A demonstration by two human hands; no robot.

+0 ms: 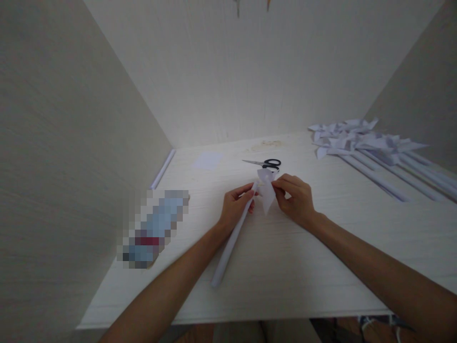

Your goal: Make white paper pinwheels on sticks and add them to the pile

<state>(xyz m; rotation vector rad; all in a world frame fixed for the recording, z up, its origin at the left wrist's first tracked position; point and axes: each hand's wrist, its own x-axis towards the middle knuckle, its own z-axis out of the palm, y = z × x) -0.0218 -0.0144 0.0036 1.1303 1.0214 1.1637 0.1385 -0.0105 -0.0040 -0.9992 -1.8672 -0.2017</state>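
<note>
1. I am seeing the left hand (236, 206) near the middle of the frame; its grip is closing around the upper end of a rolled paper stick (231, 242).
2. The stick is running from that hand down toward the lower middle of the frame, and its lower end is resting on the table (321, 267).
3. The right hand (294, 197) is just to the right of the left one; its fingers are pinching a folded white paper piece (266, 189), which is touching the top of the stick.
4. Black-handled scissors (264, 164) are lying on the table just above the hands, apart from them.
5. A small flat paper sheet (207, 160) is lying to the upper left of the scissors.
6. In the upper right of the frame, a pile of finished paper pinwheels (360, 139) on long sticks is lying on the table, well apart from the hands.
7. At the left, a blurred object (155, 228) is lying on the table; I cannot tell what it is.
</note>
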